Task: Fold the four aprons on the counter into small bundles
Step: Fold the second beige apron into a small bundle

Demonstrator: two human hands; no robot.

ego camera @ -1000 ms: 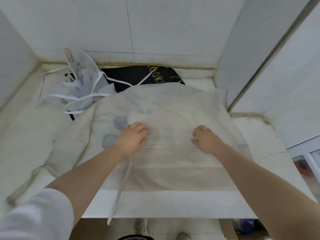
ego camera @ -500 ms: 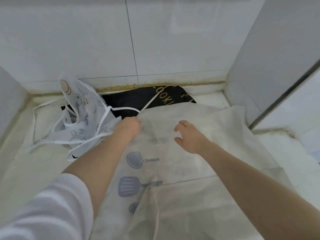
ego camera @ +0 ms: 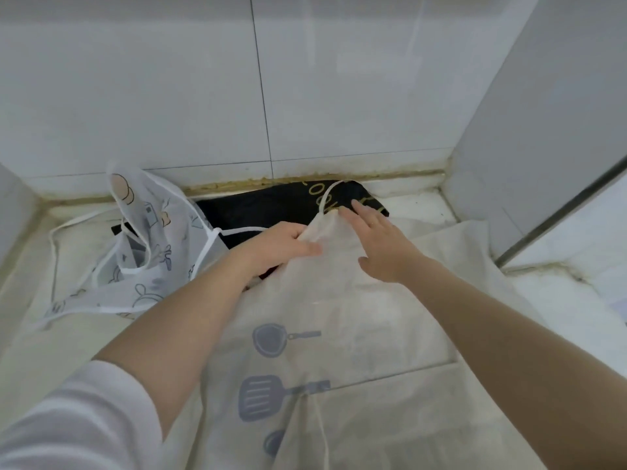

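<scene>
A cream apron point(ego camera: 366, 320) printed with blue pans and a spatula lies spread across the middle of the counter. My left hand point(ego camera: 281, 245) grips its bunched top edge near the neck strap. My right hand point(ego camera: 376, 239) reaches over the same top edge with fingers straight, touching the cloth. Behind them lies a black apron point(ego camera: 271, 205) with gold lettering, partly covered. A translucent white apron point(ego camera: 142, 252) with cartoon prints and white ties sits crumpled at the back left. Another pale cloth point(ego camera: 30, 334) lies flat at the far left.
White tiled walls point(ego camera: 169, 96) close the counter at the back and left. A white panel with a dark edge strip point(ego camera: 556, 205) stands at the right. The pale counter point(ego camera: 563, 300) shows at the right, with a stained joint along the back wall.
Both hands have moved from the apron's middle to its far top edge. My left hand has taken hold of the bunched cloth there. The camera has tilted up toward the wall.
</scene>
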